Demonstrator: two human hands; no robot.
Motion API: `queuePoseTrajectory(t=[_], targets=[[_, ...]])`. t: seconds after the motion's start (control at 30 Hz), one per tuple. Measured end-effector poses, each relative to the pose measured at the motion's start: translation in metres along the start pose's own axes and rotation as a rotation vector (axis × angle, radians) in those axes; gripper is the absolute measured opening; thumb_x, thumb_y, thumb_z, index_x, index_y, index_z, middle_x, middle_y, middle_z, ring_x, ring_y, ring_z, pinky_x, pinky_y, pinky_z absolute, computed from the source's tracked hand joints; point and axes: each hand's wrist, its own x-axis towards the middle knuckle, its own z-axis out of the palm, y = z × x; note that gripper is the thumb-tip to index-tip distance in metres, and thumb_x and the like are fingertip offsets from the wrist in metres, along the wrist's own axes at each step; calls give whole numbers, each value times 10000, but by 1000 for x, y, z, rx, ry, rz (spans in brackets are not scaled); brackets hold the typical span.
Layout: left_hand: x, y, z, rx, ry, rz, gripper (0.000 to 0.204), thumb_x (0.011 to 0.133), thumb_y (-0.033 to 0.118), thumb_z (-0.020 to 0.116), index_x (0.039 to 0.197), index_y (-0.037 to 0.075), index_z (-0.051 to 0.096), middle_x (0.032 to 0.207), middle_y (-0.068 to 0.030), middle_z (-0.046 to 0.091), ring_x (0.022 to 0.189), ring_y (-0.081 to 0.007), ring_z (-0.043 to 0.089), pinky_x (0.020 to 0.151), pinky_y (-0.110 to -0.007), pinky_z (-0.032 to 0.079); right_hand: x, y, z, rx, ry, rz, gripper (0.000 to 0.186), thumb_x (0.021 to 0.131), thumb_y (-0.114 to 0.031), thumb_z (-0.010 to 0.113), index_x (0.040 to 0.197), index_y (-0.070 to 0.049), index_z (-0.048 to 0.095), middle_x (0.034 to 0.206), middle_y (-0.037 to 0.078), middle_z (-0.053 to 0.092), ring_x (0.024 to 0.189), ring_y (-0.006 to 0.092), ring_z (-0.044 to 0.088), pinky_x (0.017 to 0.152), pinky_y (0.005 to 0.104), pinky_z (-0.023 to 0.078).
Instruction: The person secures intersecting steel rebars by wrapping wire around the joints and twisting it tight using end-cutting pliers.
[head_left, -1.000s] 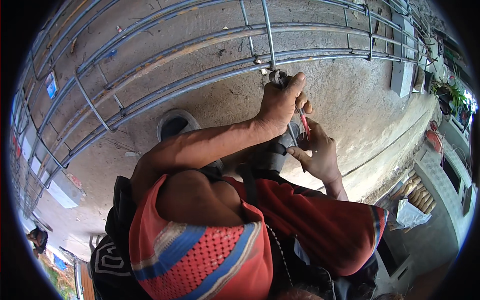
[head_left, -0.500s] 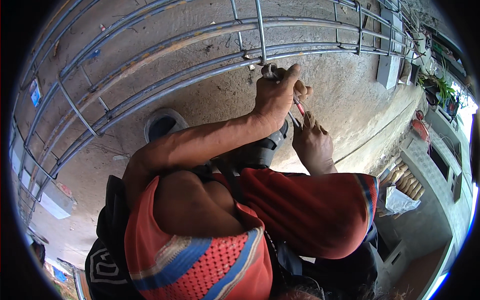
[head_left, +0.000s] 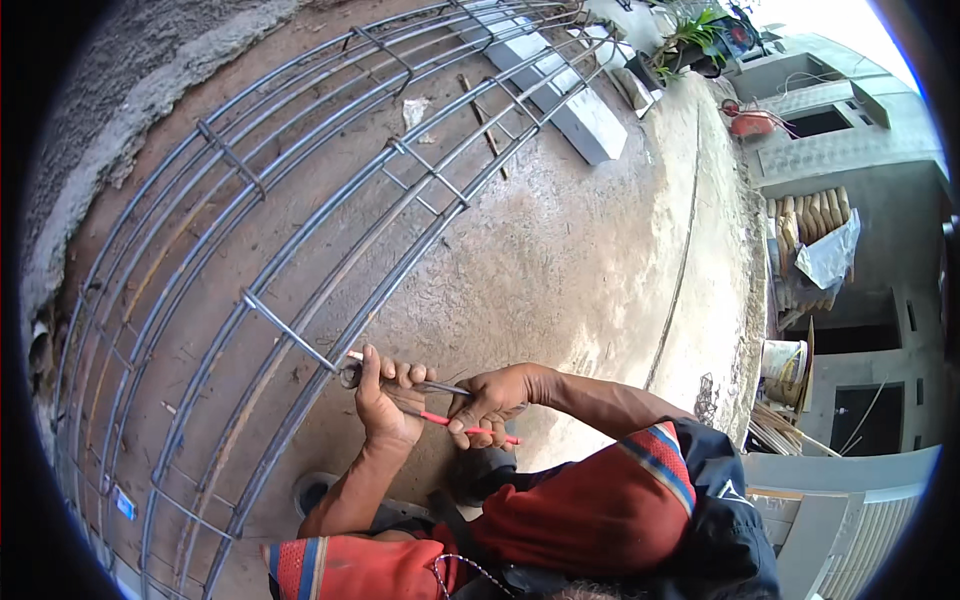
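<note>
My left hand point(head_left: 392, 405) is wrapped round the head end of a long-handled metal tool with a red grip point(head_left: 440, 420), close beside the lower rod of a long rebar cage point(head_left: 300, 340). My right hand point(head_left: 490, 400) grips the same tool's handles from the right, fingers curled round them. The part of the tool inside my left hand is mostly hidden. The cage curves from the lower left to the top of the view, with short crossbars tied along its rods.
Light grey blocks point(head_left: 590, 135) lie beneath the cage's far end on the concrete floor point(head_left: 560, 270). To the right are stacked tan bags point(head_left: 808, 215), a white bucket point(head_left: 783, 362), long sticks point(head_left: 775, 425) and grey walls. A plant point(head_left: 690, 40) stands at the top.
My view has swung round, so the cage now runs diagonally. My right hand is higher on the tool relative to my left; both hands stay on it.
</note>
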Motion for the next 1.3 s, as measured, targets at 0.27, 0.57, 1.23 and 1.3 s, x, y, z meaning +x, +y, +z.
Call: queuePoseTrajectory(t=[0.27, 0.57, 1.23, 1.3], targets=[[4, -4, 12, -51, 166, 92, 380, 896, 415, 527, 655, 147, 408, 593, -5, 430, 669, -177, 527, 745, -381, 468, -11, 29, 52, -1802, 1353, -340, 719, 803, -485, 567, 1234, 69, 416, 999, 172, 546, 845, 302, 570, 714, 399, 471], [7, -9, -3, -80, 54, 58, 188, 842, 237, 611, 754, 89, 535, 718, -58, 562, 761, -212, 581, 838, -432, 472, -1, 8, 37, -1563, 998, -41, 514, 880, -438, 496, 971, 66, 543, 640, 226, 564, 562, 331, 621, 459, 403, 497], [3, -4, 11, 44, 235, 137, 310, 859, 362, 607, 758, 87, 508, 697, -76, 549, 773, -247, 607, 736, -398, 502, -11, 9, 37, -1557, 1014, -139, 506, 865, -296, 569, 1253, 8, 454, 787, 160, 587, 647, 284, 614, 569, 350, 509], [-7, -2, 0, 134, 242, 170, 261, 851, 314, 628, 866, 70, 536, 796, -92, 590, 866, -248, 624, 758, -377, 512, -10, -9, 24, -381, 408, 19, 472, 932, -341, 460, 1188, 53, 492, 650, 136, 571, 525, 244, 603, 496, 334, 515]])
